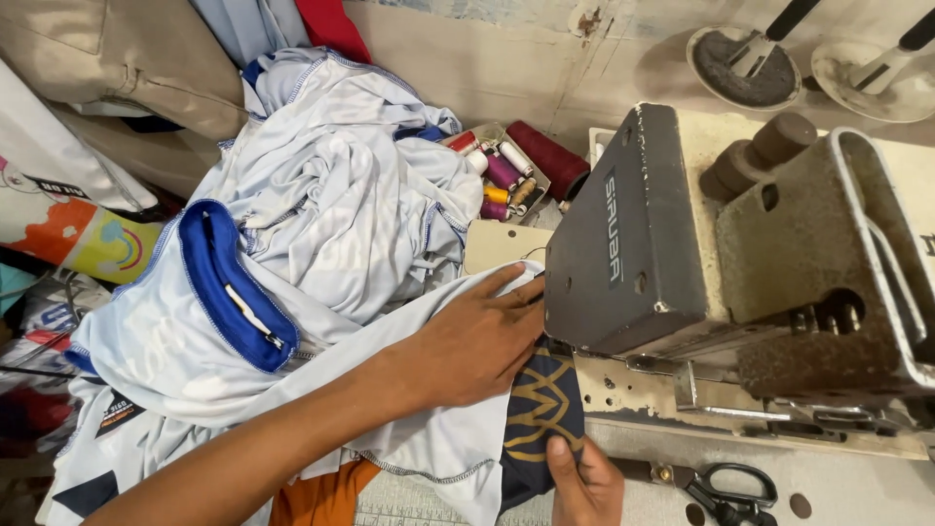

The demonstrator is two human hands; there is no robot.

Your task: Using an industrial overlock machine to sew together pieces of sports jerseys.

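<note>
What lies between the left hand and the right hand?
In the head view, a dark navy fabric piece with a gold pattern lies between the left hand and right hand.

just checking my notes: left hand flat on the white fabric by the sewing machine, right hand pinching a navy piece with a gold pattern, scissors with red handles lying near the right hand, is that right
One detail is off: the scissors have black handles, not red. The head view shows it. The rest holds: the left hand lies flat on the white fabric by the sewing machine, and the right hand pinches the navy piece with a gold pattern.
</note>
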